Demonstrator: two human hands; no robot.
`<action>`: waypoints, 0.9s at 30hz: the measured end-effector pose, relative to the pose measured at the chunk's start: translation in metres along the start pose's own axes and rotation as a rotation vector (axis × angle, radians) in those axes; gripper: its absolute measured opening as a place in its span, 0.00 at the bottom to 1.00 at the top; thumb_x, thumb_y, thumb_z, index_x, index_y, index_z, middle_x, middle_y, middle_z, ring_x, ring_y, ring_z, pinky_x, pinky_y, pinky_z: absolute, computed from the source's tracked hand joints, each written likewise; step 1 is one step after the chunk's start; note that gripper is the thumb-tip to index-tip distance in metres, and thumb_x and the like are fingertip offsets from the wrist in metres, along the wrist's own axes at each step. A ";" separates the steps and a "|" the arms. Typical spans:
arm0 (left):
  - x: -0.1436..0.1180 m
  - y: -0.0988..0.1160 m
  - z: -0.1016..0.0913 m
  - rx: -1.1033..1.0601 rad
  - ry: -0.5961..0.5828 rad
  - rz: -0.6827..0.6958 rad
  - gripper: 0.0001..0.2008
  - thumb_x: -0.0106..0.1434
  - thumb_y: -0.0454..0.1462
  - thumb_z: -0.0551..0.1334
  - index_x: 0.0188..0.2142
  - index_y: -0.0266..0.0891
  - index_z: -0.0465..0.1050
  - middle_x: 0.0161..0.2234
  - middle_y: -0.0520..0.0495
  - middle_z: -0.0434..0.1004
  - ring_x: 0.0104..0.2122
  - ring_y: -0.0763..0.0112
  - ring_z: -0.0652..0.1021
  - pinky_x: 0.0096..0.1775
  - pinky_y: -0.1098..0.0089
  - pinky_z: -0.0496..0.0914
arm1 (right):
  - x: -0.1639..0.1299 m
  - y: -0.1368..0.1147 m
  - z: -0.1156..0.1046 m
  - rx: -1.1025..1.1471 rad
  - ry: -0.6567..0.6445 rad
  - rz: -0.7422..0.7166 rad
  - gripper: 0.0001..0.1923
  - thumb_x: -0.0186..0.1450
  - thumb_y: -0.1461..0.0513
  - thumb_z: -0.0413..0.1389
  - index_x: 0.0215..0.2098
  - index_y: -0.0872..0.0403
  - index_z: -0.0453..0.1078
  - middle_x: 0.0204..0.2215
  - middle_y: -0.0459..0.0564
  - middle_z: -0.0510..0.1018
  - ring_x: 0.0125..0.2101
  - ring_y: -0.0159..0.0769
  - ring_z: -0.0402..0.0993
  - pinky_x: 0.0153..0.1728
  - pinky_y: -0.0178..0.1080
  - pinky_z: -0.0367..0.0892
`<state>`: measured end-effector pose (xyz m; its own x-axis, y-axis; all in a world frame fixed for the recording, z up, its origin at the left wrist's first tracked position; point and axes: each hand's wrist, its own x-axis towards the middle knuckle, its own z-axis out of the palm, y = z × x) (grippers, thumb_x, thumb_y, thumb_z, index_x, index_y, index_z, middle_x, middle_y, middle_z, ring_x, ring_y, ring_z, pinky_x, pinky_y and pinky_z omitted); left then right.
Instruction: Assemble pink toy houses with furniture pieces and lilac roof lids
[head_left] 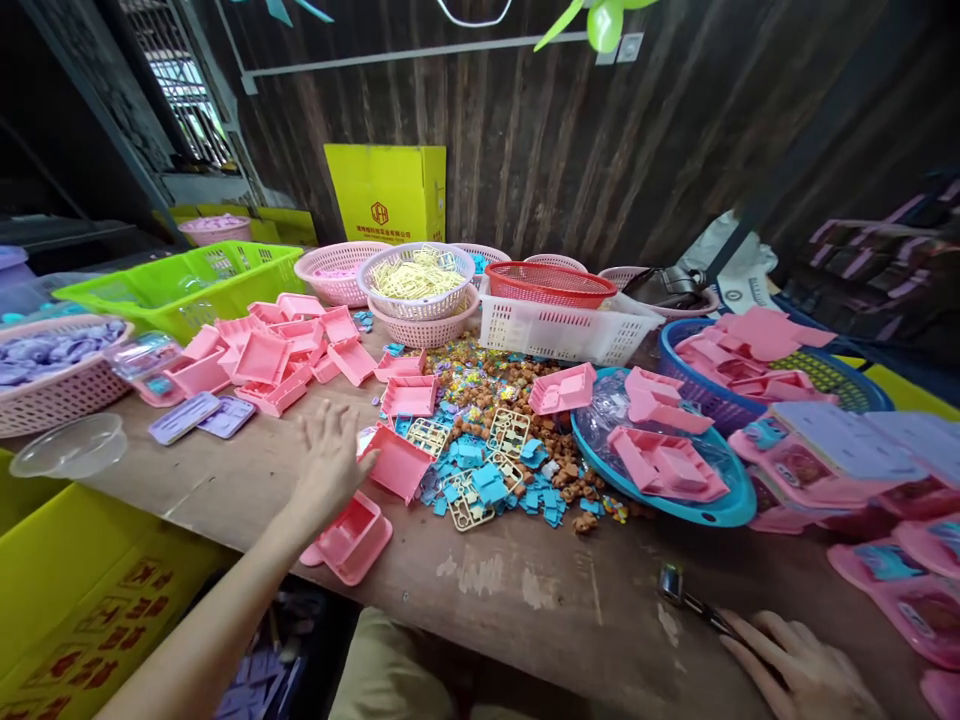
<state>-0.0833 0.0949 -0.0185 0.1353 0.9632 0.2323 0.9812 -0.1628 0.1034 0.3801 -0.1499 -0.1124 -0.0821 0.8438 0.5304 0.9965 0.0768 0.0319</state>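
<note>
Our left hand (pixel 330 458) is spread wide, just beside a pink box (pixel 401 463); we cannot tell if they touch. Our right hand (pixel 802 665) is at the handle of the hammer (pixel 696 605), on the table (pixel 577 610); its grip we cannot tell.

One head-worn view, facing forward and slanting down, close over the brown wooden tabletop (pixel 615 585), dark streaked wall (pixel 480 125) farther back

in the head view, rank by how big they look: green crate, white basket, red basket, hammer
1. Green crate
2. White basket
3. Red basket
4. Hammer, judging by its visible part; the right hand covers the rest
</note>
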 end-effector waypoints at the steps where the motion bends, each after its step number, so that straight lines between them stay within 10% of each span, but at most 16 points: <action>1: 0.011 0.003 0.001 0.063 -0.121 0.026 0.24 0.58 0.37 0.58 0.53 0.29 0.64 0.58 0.30 0.59 0.62 0.48 0.54 0.59 0.45 0.43 | 0.007 -0.007 -0.002 -0.015 0.038 -0.036 0.19 0.66 0.52 0.45 0.33 0.50 0.76 0.23 0.48 0.75 0.23 0.34 0.71 0.23 0.36 0.63; 4: 0.032 0.008 0.005 0.165 -0.367 0.061 0.22 0.58 0.38 0.59 0.51 0.29 0.66 0.58 0.29 0.59 0.61 0.49 0.56 0.59 0.45 0.43 | 0.036 -0.031 -0.011 -0.048 0.147 -0.161 0.15 0.66 0.57 0.47 0.38 0.54 0.74 0.27 0.51 0.74 0.26 0.35 0.71 0.27 0.37 0.62; 9: 0.041 0.007 0.010 0.173 -0.392 0.059 0.18 0.58 0.36 0.59 0.47 0.32 0.69 0.51 0.32 0.70 0.53 0.52 0.69 0.56 0.49 0.54 | 0.128 -0.073 -0.017 -0.071 0.229 -0.210 0.10 0.66 0.62 0.50 0.41 0.55 0.71 0.30 0.52 0.74 0.33 0.39 0.70 0.35 0.40 0.63; 17: 0.043 0.022 -0.012 0.107 -0.336 0.060 0.16 0.64 0.31 0.45 0.46 0.34 0.68 0.43 0.38 0.76 0.43 0.59 0.77 0.39 0.66 0.69 | 0.291 -0.062 0.026 -0.241 -0.249 -0.045 0.22 0.59 0.75 0.43 0.45 0.57 0.71 0.53 0.61 0.69 0.45 0.51 0.68 0.37 0.49 0.67; 27: -0.012 0.104 -0.042 0.051 -0.329 0.562 0.15 0.62 0.26 0.49 0.43 0.35 0.71 0.37 0.39 0.75 0.33 0.60 0.78 0.29 0.66 0.68 | 0.320 -0.031 0.022 0.135 -0.372 -0.249 0.10 0.56 0.70 0.48 0.23 0.52 0.67 0.51 0.51 0.71 0.47 0.40 0.70 0.47 0.44 0.67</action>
<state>0.0112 0.0578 0.0306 0.6568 0.7507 -0.0712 0.7528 -0.6582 0.0049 0.3227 0.1294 0.0378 -0.3423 0.9222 0.1799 0.9373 0.3486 -0.0035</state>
